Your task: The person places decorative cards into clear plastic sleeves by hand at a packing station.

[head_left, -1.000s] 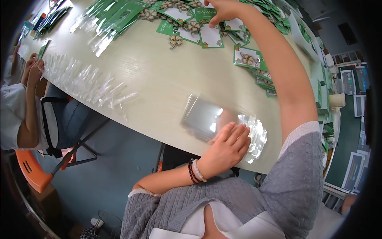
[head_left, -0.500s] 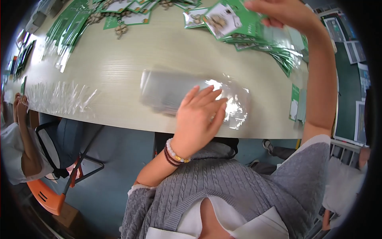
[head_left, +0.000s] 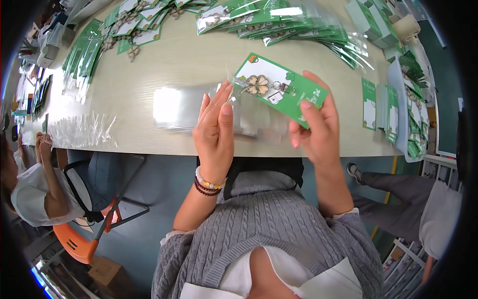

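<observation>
Between the thumb and fingers of my right hand (head_left: 321, 127) is a tilted green-and-white backing card (head_left: 298, 99). A clover-shaped keychain charm (head_left: 256, 85) with a metal clasp is attached to its front. My left hand (head_left: 215, 132), with bead bracelets at the wrist, stands on edge with its fingers stretched out. Its fingertips are close to the card's left end, where a bit of clear film shows; whether they touch it I cannot tell. Under and beside my hands lies a stack of clear plastic bags (head_left: 184, 107), partly hidden by my left hand.
Bagged keychain cards (head_left: 294, 25) are piled at the far middle, loose carded keychains (head_left: 142, 25) at the far left. Clear strips (head_left: 82, 130) lie along the left edge. A bin of cards (head_left: 416, 109) and card stacks (head_left: 368, 22) stand right. A co-worker (head_left: 45, 184) sits at left.
My right hand has come back from the far right pile toward me, now with a keychain card. My left hand has lifted off the bags and turned on edge, slightly left.
</observation>
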Available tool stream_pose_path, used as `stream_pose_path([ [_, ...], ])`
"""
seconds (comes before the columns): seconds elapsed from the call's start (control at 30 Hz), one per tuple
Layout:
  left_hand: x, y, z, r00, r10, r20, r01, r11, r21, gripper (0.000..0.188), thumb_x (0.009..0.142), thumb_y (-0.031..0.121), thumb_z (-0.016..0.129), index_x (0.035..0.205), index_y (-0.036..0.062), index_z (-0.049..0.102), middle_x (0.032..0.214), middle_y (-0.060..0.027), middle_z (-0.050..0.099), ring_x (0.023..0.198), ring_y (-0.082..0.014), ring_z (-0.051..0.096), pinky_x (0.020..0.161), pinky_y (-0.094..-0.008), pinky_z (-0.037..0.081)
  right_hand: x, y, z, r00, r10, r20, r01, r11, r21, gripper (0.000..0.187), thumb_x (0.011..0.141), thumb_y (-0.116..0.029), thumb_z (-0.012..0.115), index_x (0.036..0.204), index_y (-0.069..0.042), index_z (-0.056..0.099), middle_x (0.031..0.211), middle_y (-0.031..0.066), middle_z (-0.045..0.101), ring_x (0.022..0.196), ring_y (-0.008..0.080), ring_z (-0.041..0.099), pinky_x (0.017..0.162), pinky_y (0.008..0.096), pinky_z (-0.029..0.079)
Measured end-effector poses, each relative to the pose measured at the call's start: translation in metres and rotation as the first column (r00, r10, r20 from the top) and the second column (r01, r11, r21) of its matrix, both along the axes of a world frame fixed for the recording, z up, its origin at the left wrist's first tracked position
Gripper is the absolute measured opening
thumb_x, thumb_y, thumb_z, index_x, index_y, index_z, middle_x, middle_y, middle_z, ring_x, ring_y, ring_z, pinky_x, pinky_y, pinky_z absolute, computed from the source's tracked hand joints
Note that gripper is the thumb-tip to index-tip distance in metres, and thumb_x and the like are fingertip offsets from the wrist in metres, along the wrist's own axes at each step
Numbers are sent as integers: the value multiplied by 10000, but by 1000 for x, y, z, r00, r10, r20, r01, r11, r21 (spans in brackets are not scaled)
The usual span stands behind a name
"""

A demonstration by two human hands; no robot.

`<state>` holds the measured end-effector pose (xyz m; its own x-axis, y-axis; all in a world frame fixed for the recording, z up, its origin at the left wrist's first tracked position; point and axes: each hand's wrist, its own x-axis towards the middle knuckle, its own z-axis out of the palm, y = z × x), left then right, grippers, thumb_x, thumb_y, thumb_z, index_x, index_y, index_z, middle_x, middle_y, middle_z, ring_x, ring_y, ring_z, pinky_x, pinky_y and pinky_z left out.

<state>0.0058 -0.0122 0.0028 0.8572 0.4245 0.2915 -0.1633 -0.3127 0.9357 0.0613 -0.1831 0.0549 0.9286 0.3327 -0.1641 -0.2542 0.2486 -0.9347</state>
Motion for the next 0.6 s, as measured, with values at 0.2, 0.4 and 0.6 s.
stream_pose_path([
  [0.2, 0, -6, -4, 997, 51, 62, -55, 996, 65, 322, 978, 153, 492, 1235, -27, 564, 1236, -163, 608, 1169, -270, 572, 1082, -448, 318, -22, 0, -8, 996, 72, -54, -68, 994, 85, 500, 962, -102, 451, 1407, -49, 228, 779, 128, 593, 480, 146, 536, 425, 256, 460],
  [0.4, 2, -5, -7, 998, 47, 41, -53, 985, 162, 329, 903, 108, 599, 1205, -21, 581, 1201, -163, 626, 1124, -298, 600, 1069, -454, 336, -26, 1, -10, 985, 164, -49, -160, 984, 83, 484, 960, -98, 457, 1398, -40, 258, 784, 128, 598, 464, 143, 533, 426, 254, 454],
  [0.6, -2, -1, -8, 998, 16, 53, -25, 984, 175, 236, 882, 76, 609, 1104, 3, 638, 1143, -147, 653, 1082, -291, 619, 1048, -468, 361, -17, -6, -5, 963, 247, -112, -248, 969, 4, 460, 945, -90, 468, 1377, -30, 320, 758, 118, 590, 446, 135, 519, 416, 253, 441],
])
